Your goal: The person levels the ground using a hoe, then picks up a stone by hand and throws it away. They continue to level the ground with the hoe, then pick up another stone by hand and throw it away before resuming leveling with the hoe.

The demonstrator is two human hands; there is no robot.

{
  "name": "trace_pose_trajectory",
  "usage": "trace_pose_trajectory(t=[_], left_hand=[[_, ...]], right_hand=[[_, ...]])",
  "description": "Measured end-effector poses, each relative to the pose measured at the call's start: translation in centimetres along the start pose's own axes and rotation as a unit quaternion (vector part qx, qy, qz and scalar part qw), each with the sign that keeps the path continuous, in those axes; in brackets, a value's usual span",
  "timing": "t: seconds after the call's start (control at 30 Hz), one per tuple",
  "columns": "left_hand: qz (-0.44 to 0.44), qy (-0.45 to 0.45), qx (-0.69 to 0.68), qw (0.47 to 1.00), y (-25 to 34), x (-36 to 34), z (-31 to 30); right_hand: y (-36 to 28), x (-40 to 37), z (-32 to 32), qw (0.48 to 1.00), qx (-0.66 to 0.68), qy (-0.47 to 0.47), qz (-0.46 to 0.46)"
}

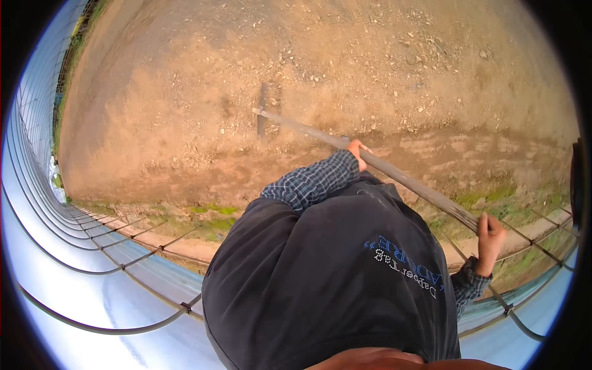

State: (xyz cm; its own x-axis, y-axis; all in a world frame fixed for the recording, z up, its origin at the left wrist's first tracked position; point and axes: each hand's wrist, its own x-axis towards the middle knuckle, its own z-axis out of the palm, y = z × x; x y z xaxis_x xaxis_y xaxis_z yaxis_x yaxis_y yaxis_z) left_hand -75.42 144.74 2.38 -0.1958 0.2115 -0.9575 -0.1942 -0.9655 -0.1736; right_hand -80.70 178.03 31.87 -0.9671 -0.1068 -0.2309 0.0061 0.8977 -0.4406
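A rake (404,177) with a long wooden handle slants across the view. Its dark head (262,111) is down at the stony soil, slightly blurred, with what look like short teeth on its right side. My left hand (359,154) is closed around the middle of the handle, below a checked sleeve. Farther back, my right hand (491,239) grips the handle near its rear end, at the right of my body. Loose pebbles and soil (296,74) surround the rake head.
Bare brown ground (185,117) stretches ahead, with small stones scattered over it. Green mossy patches (216,216) line the near strip. Behind and to the left curves a structure of metal bars (123,267) and pale sheeting (74,290). A dark jacket (333,271) covers my torso.
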Motion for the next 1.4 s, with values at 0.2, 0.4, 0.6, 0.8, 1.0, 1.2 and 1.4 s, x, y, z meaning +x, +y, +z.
trace_pose_trajectory(t=[0.2, 0.4, 0.6, 0.8, 1.0, 1.2, 1.4], left_hand=[[-0.006, -0.028, -0.016, 0.999, -3.1, -1.1, 2.8], [0.036, 0.029, -0.05, 0.998, 8.8, 1.4, -1.6], [0.118, 0.145, 0.008, 0.982, 16.3, -1.6, -0.9], [0.009, 0.032, 0.069, 0.997, 5.0, 2.7, 2.5], [-0.011, 0.015, 0.123, 0.992, -2.0, -1.5, 5.4], [0.074, 0.048, 0.115, 0.989, 6.3, 0.0, 5.6], [0.127, 0.045, 0.141, 0.981, 16.0, 0.0, 6.2]], right_hand=[[-0.5, -0.6, -5.1, 0.999, -0.004, 0.053, 0.003], [-4.7, -0.4, 5.3, 0.996, 0.081, 0.014, 0.013], [-11.1, -1.4, 10.9, 0.998, 0.057, 0.011, -0.036], [-5.6, -4.6, 2.9, 0.993, 0.025, 0.064, 0.096], [-2.3, -8.1, -1.9, 0.982, 0.053, 0.13, 0.123], [-4.3, -7.1, 5.8, 0.969, 0.163, 0.091, 0.161], [-10.8, -5.6, 12.8, 0.984, 0.119, 0.069, 0.115]])
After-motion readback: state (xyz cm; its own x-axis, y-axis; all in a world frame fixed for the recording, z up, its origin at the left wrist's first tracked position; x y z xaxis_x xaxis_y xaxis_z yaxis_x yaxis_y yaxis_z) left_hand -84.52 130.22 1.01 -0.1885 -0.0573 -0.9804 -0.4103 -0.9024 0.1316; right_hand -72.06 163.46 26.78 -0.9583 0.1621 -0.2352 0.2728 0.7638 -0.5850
